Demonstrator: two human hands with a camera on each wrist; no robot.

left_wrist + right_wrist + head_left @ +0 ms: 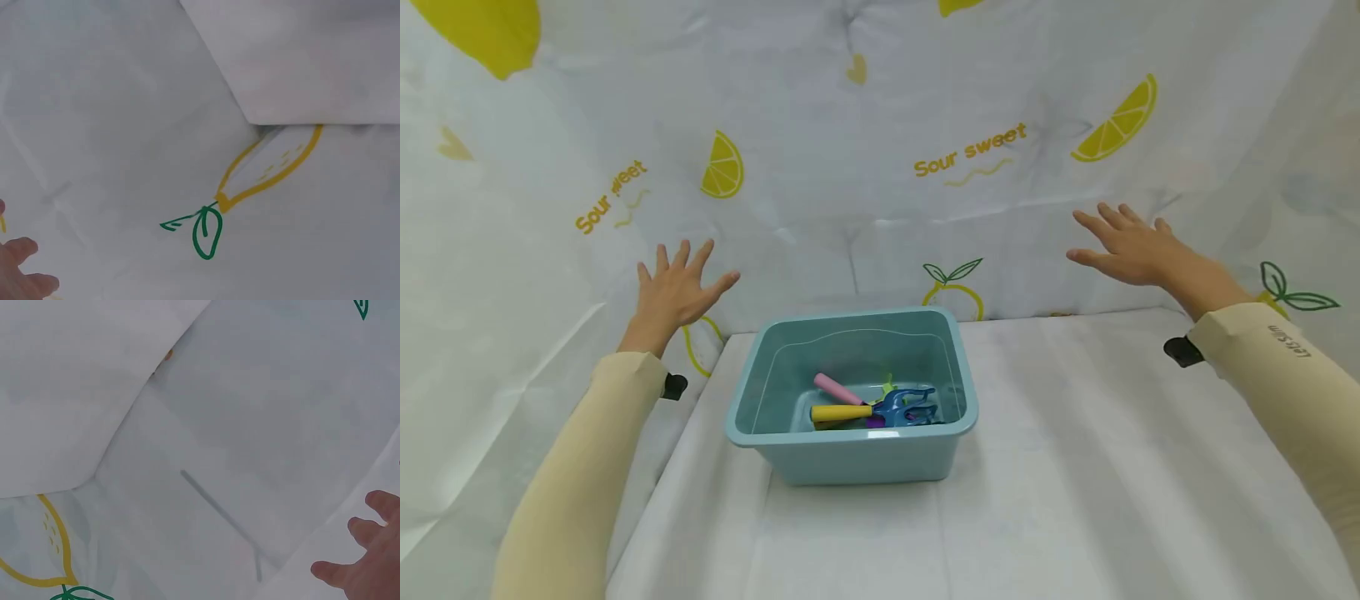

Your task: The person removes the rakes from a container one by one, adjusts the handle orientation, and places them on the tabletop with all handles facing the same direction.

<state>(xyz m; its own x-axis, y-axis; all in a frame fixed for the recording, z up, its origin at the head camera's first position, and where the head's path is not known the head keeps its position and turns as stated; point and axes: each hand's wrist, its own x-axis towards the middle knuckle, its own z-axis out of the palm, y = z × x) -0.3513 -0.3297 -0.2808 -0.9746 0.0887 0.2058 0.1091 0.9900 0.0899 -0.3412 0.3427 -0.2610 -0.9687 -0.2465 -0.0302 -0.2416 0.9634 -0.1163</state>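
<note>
My left hand [673,292] is raised at the left, fingers spread and straight, holding nothing. On the other side my right hand [1127,246] is also held up with its fingers spread, and nothing is in it. Between and below them a blue-green plastic basin [857,458] stands on the white-covered table. Inside lie a yellow-handled tool with a blue forked head [898,408], a pink handle [838,389], and green and purple parts partly hidden beneath. In the wrist views only some fingers show, at the left view's lower left corner and the right view's lower right.
The white tabletop [1075,467] runs around the basin. A white curtain [820,167] printed with lemons and "Sour sweet" lettering hangs behind and at the sides. Each sleeve has a dark device [1183,352] at the wrist.
</note>
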